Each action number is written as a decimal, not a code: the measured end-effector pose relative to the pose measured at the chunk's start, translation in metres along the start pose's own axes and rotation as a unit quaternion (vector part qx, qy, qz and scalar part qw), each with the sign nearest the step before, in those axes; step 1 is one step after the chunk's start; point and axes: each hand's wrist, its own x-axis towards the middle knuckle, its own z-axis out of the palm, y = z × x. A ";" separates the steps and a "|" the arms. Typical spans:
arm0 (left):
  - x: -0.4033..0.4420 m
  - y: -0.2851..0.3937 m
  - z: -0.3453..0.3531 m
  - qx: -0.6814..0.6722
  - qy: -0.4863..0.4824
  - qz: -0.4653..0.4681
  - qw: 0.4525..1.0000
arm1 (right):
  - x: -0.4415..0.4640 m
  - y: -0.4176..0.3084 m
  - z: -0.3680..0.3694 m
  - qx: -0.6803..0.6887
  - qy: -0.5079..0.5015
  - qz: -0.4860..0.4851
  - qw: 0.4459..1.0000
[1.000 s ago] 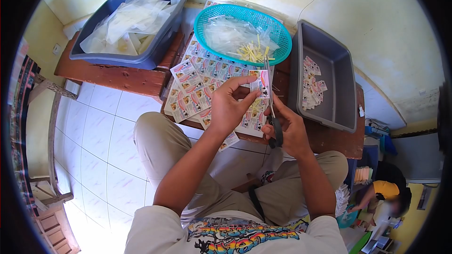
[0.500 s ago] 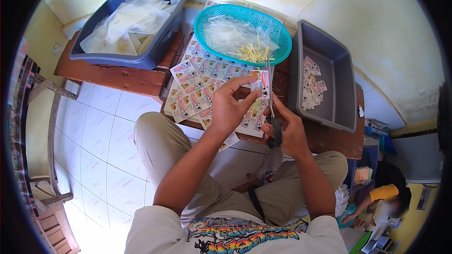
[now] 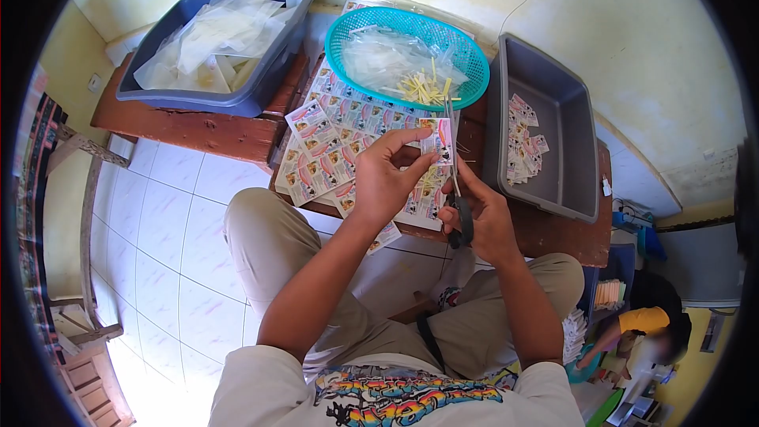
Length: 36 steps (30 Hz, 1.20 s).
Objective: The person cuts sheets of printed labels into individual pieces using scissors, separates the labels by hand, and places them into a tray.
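My left hand (image 3: 389,172) pinches a small printed label (image 3: 436,141) between thumb and fingers. In my right hand (image 3: 484,217) is a pair of scissors (image 3: 463,217) with black handles, its blades pointing up along the label's right edge. Beneath both hands lie printed label sheets (image 3: 316,166), spread over a low wooden bench. Just beyond the label stands a turquoise mesh basket (image 3: 338,71) holding clear plastic bags and thin yellow strips (image 3: 427,88).
A grey tub (image 3: 565,158) with several cut labels (image 3: 523,142) sits on the right. To the left, a blue-grey tub (image 3: 190,101) holds plastic sheets (image 3: 217,39). Another person (image 3: 644,323) bends at the lower right.
My hands, the label and the scissors look almost unmoved. At the lower right, the other person's arm has shifted slightly.
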 end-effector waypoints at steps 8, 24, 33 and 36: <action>0.000 0.001 0.000 0.001 0.002 0.006 1.000 | 0.000 0.001 -0.001 0.008 -0.008 -0.003 1.000; 0.001 0.000 -0.003 -0.010 -0.008 -0.012 1.000 | 0.000 -0.004 -0.002 -0.030 0.003 0.002 1.000; 0.001 0.005 -0.008 0.013 -0.008 0.003 1.000 | 0.005 0.004 -0.013 -0.247 0.018 -0.018 0.969; 0.001 0.004 -0.010 0.017 -0.005 0.017 1.000 | 0.006 0.012 -0.013 -0.430 0.027 -0.051 0.901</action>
